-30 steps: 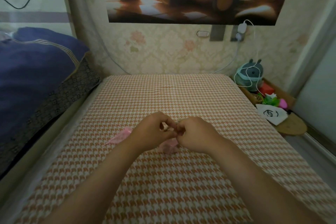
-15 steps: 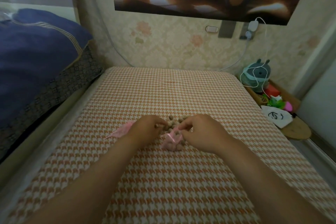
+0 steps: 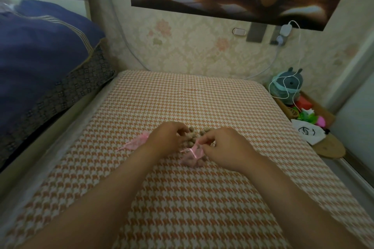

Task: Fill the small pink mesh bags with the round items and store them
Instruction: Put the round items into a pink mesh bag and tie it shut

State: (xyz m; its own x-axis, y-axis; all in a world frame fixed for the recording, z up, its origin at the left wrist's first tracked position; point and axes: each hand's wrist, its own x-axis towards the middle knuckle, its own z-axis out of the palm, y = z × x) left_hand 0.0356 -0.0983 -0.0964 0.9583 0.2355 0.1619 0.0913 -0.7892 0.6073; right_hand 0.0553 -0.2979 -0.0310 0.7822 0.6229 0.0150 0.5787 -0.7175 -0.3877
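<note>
Two hands work low over the houndstooth cloth (image 3: 182, 97). Far left, blue bedding (image 3: 40, 46). Flat spare pink bags (image 3: 135, 142) lie on the cloth, touching the left hand (image 3: 166, 139) at its outer side. That hand's fingers curl down onto the pile of round brown items (image 3: 192, 137); can't tell if they hold one. The part-filled pink mesh bag (image 3: 191, 157) lies between the hands, just nearer than the pile. The right hand (image 3: 224, 147) pinches its top edge. Far right, a grey plush toy (image 3: 287, 85).
</note>
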